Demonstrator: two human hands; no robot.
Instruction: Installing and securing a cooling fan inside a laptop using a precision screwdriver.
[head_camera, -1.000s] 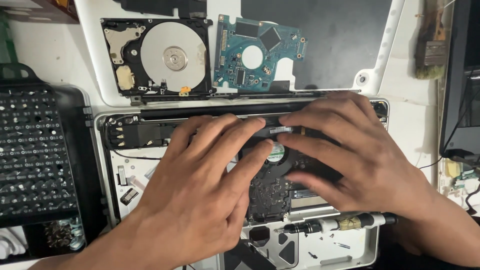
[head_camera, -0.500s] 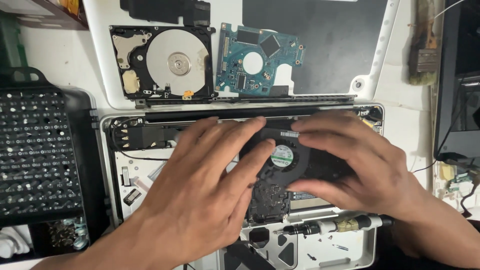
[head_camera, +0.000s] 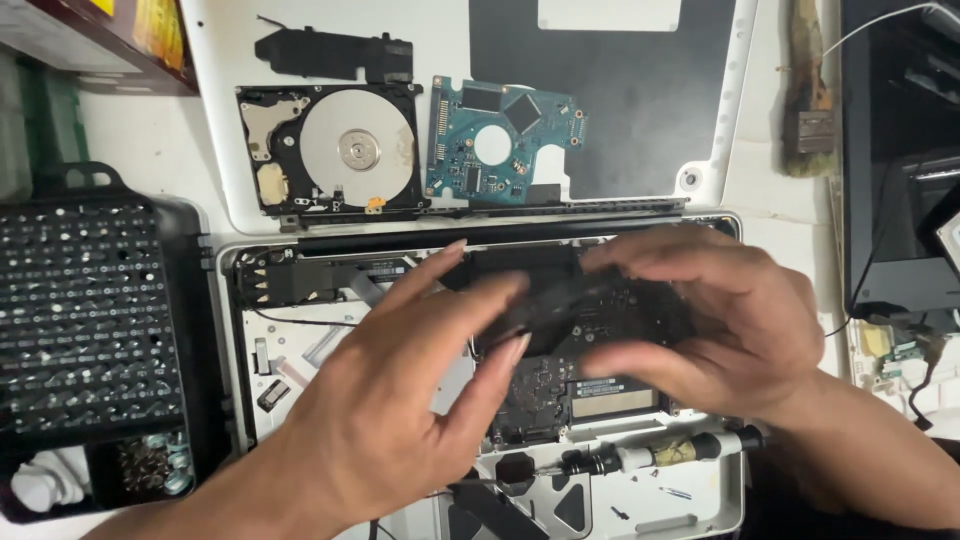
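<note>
Both hands are at an opened laptop (head_camera: 300, 420), working a dark, blurred part, probably the fan (head_camera: 560, 300), just above the logic board (head_camera: 545, 385). The left hand (head_camera: 400, 420) is spread, its fingertips touching the fan's near edge; the right hand (head_camera: 720, 320) curls around its far side, thumb under and fingers over, so the fan seems pinched between the two. The step looks like freeing or seating it; any move calls for a level, gentle carry clear of the board. Room is tight: the hinge bar sits just behind, a screwdriver (head_camera: 650, 455) lies near the right wrist, a bit case (head_camera: 90, 330) flanks the left, and a bare hard drive (head_camera: 335, 150) and its green board (head_camera: 500, 150) rest on the lid beyond.
</note>
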